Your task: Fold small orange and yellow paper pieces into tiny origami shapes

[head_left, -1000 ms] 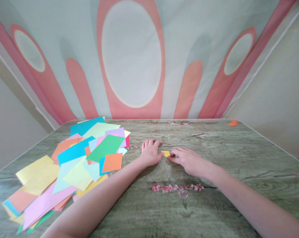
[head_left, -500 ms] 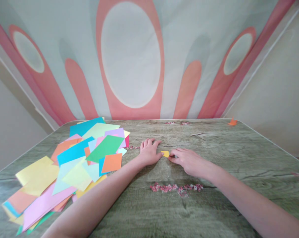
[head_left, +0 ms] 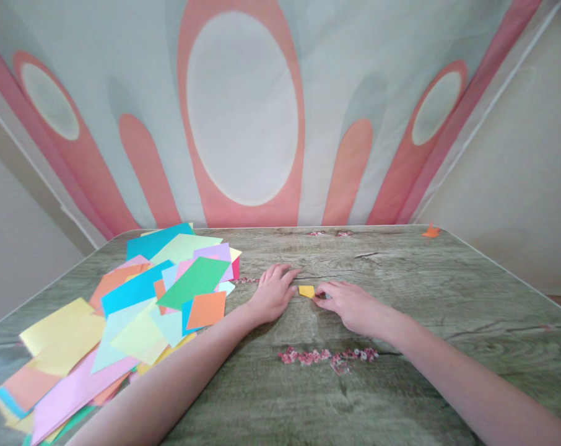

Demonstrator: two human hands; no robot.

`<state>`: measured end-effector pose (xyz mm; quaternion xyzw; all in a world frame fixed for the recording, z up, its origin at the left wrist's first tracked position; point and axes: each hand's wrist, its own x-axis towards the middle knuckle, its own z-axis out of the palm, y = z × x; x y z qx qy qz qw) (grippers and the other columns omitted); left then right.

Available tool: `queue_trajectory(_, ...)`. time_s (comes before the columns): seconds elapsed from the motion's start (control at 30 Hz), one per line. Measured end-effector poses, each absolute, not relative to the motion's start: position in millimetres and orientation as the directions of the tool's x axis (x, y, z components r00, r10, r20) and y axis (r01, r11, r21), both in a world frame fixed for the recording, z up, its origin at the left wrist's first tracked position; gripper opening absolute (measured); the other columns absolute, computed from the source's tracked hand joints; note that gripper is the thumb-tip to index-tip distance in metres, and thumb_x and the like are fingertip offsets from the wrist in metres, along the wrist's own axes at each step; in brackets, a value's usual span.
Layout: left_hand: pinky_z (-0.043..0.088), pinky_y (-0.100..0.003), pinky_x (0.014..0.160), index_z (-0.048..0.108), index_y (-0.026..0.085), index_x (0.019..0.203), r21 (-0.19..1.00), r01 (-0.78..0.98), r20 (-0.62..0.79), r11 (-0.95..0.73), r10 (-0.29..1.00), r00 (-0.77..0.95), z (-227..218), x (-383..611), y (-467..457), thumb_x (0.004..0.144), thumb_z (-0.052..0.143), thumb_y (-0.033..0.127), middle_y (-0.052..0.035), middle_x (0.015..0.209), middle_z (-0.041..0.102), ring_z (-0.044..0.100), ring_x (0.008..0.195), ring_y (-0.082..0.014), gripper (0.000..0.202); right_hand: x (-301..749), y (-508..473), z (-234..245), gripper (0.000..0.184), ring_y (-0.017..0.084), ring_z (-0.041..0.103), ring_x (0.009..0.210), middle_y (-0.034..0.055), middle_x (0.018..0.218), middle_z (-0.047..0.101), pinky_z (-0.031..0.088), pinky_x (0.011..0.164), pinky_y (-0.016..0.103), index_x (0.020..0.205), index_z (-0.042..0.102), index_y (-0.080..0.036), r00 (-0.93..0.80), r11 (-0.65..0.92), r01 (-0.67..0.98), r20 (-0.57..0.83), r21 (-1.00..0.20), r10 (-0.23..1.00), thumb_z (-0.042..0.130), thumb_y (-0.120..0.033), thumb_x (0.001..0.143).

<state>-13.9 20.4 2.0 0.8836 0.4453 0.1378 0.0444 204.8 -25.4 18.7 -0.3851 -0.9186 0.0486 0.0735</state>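
A small piece of folded yellow paper (head_left: 306,291) lies on the wood-patterned table between my hands. My right hand (head_left: 343,302) pinches its right corner between thumb and fingers. Just left of the paper, my left hand (head_left: 274,292) rests on the tabletop with its fingers spread. A narrow gap separates the left thumb from the paper's edge.
A loose heap of coloured paper sheets (head_left: 136,328) covers the table's left side, partly behind my left forearm. At the far right corner stands a small orange folded-paper figure (head_left: 431,231). A printed cloth (head_left: 243,105) hangs behind the table (head_left: 280,402).
My left thumb has come away from the yellow paper's left edge. My right hand keeps its pinch on the right corner. The whole view has shifted slightly.
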Motion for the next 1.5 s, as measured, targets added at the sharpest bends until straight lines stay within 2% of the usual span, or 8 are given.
queue_trajectory(0.13, 0.027, -0.041, 0.098, 0.046, 0.022, 0.119, 0.030, 0.762, 0.253, -0.647, 0.742, 0.621, 19.2, -5.4, -2.6, 0.081, 0.040, 0.013, -0.0077, 0.125, 0.042, 0.031, 0.118, -0.0230, 0.039, 204.1, -25.2, 17.4, 0.029, 0.021, 0.049, 0.100, 0.0081, 0.107, 0.057, 0.037, 0.084, 0.033, 0.112, 0.058, -0.022, -0.680, 0.685, 0.703, 0.101, -0.192, 0.727, 0.037, -0.024, 0.091)
queue_trajectory(0.3, 0.033, -0.039, 0.088, 0.056, 0.016, 0.098, -0.125, 0.683, 0.169, -0.720, 0.663, 0.730, 27.9, 7.6, -24.0, 0.082, 0.042, 0.016, -0.0091, 0.099, 0.055, 0.044, 0.101, -0.0232, 0.022, 202.1, -25.7, 17.6, 0.032, 0.021, 0.049, 0.099, 0.0093, 0.105, 0.057, 0.036, 0.084, 0.034, 0.110, 0.059, -0.021, -0.652, 0.654, 0.729, 0.085, -0.202, 0.754, 0.034, -0.027, 0.092)
queue_trajectory(0.5, 0.036, -0.036, 0.081, 0.056, 0.012, 0.095, -0.189, 0.670, 0.142, -0.718, 0.655, 0.742, 16.6, 13.1, -21.5, 0.082, 0.042, 0.016, -0.0088, 0.088, 0.056, 0.047, 0.091, -0.0225, 0.020, 202.5, -25.6, 19.4, 0.029, 0.021, 0.048, 0.096, 0.0092, 0.103, 0.057, 0.036, 0.082, 0.032, 0.108, 0.060, -0.020, -0.667, 0.669, 0.716, 0.083, -0.200, 0.740, 0.038, -0.020, 0.090)
queue_trajectory(0.77, 0.034, -0.035, 0.086, 0.051, 0.013, 0.109, -0.076, 0.647, 0.144, -0.758, 0.634, 0.760, 19.9, 7.9, -15.8, 0.080, 0.041, 0.013, -0.0094, 0.100, 0.057, 0.046, 0.099, -0.0220, 0.031, 199.2, -24.9, 7.4, 0.026, 0.018, 0.051, 0.085, 0.0072, 0.087, 0.058, 0.040, 0.076, 0.030, 0.090, 0.066, -0.018, -0.592, 0.633, 0.704, 0.228, -0.320, 0.773, 0.041, -0.016, 0.087)
queue_trajectory(0.9, 0.033, -0.035, 0.089, 0.049, 0.015, 0.113, -0.001, 0.605, 0.131, -0.796, 0.599, 0.790, 21.6, 4.0, -11.4, 0.078, 0.043, 0.012, -0.0091, 0.108, 0.057, 0.045, 0.105, -0.0224, 0.036, 208.9, -16.7, -0.2, 0.032, 0.016, 0.053, 0.085, 0.0058, 0.090, 0.057, 0.043, 0.077, 0.029, 0.091, 0.066, -0.020, -0.522, 0.613, 0.672, 0.322, -0.415, 0.790, 0.041, -0.005, 0.079)
queue_trajectory(1.0, 0.032, -0.035, 0.092, 0.048, 0.016, 0.116, 0.038, 0.590, 0.127, -0.807, 0.589, 0.798, 20.0, 2.3, -8.7, 0.077, 0.043, 0.011, -0.0092, 0.113, 0.056, 0.045, 0.108, -0.0225, 0.040, 217.8, -8.5, -3.8, 0.031, 0.016, 0.055, 0.084, 0.0059, 0.092, 0.058, 0.045, 0.076, 0.031, 0.096, 0.064, -0.020, -0.448, 0.580, 0.679, 0.371, -0.450, 0.813, 0.043, -0.006, 0.078)
queue_trajectory(1.27, 0.030, -0.034, 0.097, 0.046, 0.021, 0.121, 0.163, 0.551, 0.154, -0.819, 0.573, 0.805, 15.3, -4.3, 4.1, 0.079, 0.041, 0.010, -0.0031, 0.122, 0.053, 0.042, 0.113, -0.0195, 0.044, 217.5, -5.9, -8.7, 0.025, 0.018, 0.056, 0.089, 0.0062, 0.096, 0.064, 0.045, 0.081, 0.035, 0.108, 0.059, -0.021, -0.511, 0.651, 0.669, 0.415, -0.357, 0.753, 0.047, -0.020, 0.085)
queue_trajectory(1.5, 0.031, -0.037, 0.098, 0.053, 0.024, 0.114, 0.259, 0.538, 0.182, -0.802, 0.588, 0.788, 16.2, -5.3, 8.6, 0.081, 0.039, 0.012, -0.0003, 0.123, 0.053, 0.042, 0.113, -0.0196, 0.038, 215.8, -5.7, -12.3, 0.030, 0.019, 0.058, 0.091, 0.0062, 0.100, 0.065, 0.046, 0.081, 0.038, 0.113, 0.057, -0.023, -0.522, 0.682, 0.624, 0.447, -0.381, 0.727, 0.044, -0.017, 0.086)
